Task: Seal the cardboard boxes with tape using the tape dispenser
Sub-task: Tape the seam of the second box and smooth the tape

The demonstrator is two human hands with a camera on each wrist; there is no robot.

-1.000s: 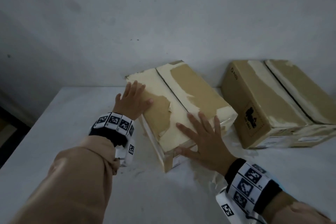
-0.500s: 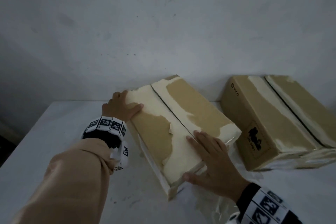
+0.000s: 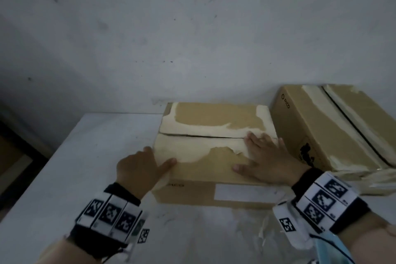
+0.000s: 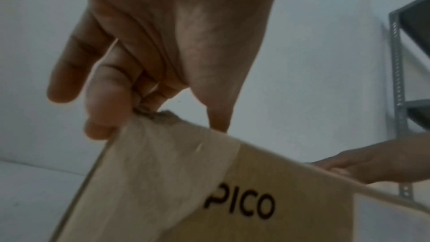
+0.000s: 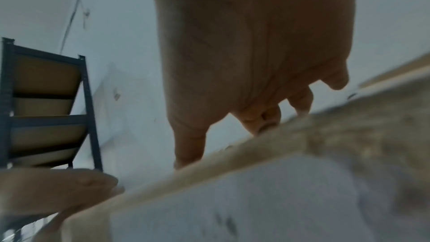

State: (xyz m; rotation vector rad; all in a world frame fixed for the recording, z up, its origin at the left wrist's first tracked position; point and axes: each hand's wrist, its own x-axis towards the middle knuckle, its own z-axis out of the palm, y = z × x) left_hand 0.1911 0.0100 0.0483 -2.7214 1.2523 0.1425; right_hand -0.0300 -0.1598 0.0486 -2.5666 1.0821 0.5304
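Near box (image 3: 214, 152) rotated since prev. frames: seam now runs left-right, long printed side faces viewer. Left hand (image 3: 139, 169) shifted from far corner to near-left corner, thumb on top. Right hand (image 3: 270, 163) now flat on top, right end, beside second box (image 3: 317, 126).

My left hand (image 4: 163, 47) grips the top corner of the PICO box (image 4: 267, 200), thumb on its top edge; farther along that edge, my right hand (image 4: 377, 166) rests.

Second box (image 3: 334, 126) cut by right edge; right-wrist view blurred.
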